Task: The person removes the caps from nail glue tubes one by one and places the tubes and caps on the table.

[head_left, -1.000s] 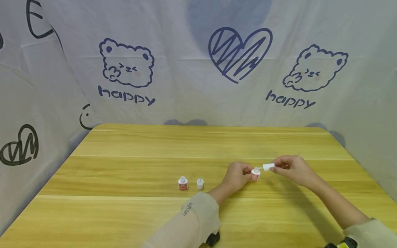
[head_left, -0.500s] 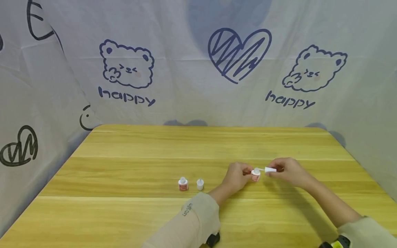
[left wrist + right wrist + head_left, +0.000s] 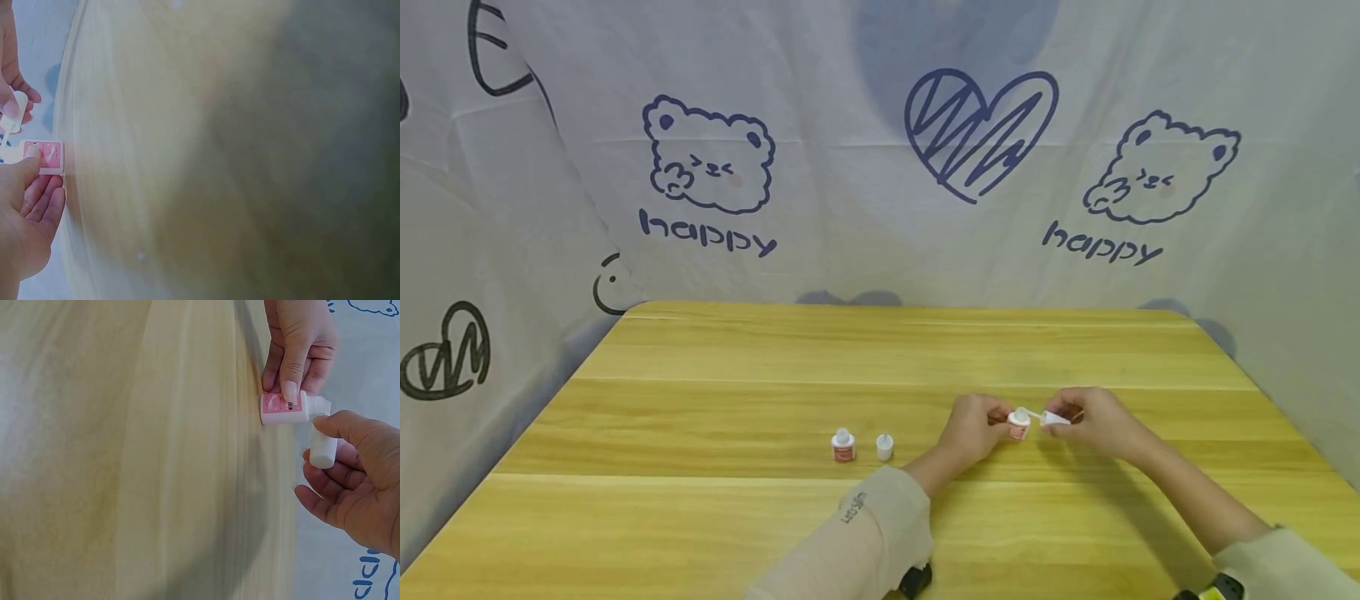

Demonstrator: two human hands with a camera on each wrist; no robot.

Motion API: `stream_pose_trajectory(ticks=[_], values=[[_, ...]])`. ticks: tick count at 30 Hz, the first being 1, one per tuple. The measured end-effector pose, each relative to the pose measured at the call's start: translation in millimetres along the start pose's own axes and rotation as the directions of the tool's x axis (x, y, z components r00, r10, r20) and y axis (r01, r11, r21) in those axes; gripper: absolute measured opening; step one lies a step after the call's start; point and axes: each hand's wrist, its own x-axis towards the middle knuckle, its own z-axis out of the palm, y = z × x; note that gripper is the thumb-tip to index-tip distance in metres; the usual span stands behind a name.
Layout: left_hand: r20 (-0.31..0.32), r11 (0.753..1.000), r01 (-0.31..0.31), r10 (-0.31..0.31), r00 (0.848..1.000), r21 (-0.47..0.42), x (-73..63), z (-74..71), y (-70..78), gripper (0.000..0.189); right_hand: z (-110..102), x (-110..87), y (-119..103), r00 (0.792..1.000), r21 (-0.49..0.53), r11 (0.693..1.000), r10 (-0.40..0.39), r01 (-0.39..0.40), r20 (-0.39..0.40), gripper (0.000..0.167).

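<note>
My left hand (image 3: 970, 429) pinches a small white bottle (image 3: 1018, 424) with a pink label, thumb on the label in the right wrist view. The bottle stands upright, its threaded neck bare. A white brush cap (image 3: 1056, 418) is held between the thumb and fingers of my right hand (image 3: 1101, 423), just right of the bottle. The cap lies tilted, its thin stem pointing left at the bottle's mouth. In the left wrist view the stem (image 3: 6, 135) comes close to the neck; whether it touches the rim I cannot tell.
A second small bottle (image 3: 844, 447) with a red label stands uncapped on the wooden table (image 3: 700, 517), left of my hands. Beside it a white cap (image 3: 884, 447) rests with its stem up. A printed cloth (image 3: 835, 167) hangs behind the table.
My right hand has moved slightly down with the cap, whose outer end now tilts lower. The left hand and its bottle have stayed in place.
</note>
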Motion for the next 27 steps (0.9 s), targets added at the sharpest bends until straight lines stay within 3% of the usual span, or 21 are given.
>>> stream_pose_trajectory(ticks=[16,27], values=[[-0.011,1.0,0.0,0.001,1.0,0.009,-0.7,-1.4,-1.6,0.018,1,-3.3,9,0.994,-0.009,0.999,-0.051,0.05,-0.1,0.014],[-0.012,1.0,-0.007,0.007,1.0,0.018,-1.2,-0.6,-0.8,0.017,10,-8.9,13,0.976,-0.037,0.999,-0.007,-0.001,-0.219,0.021]])
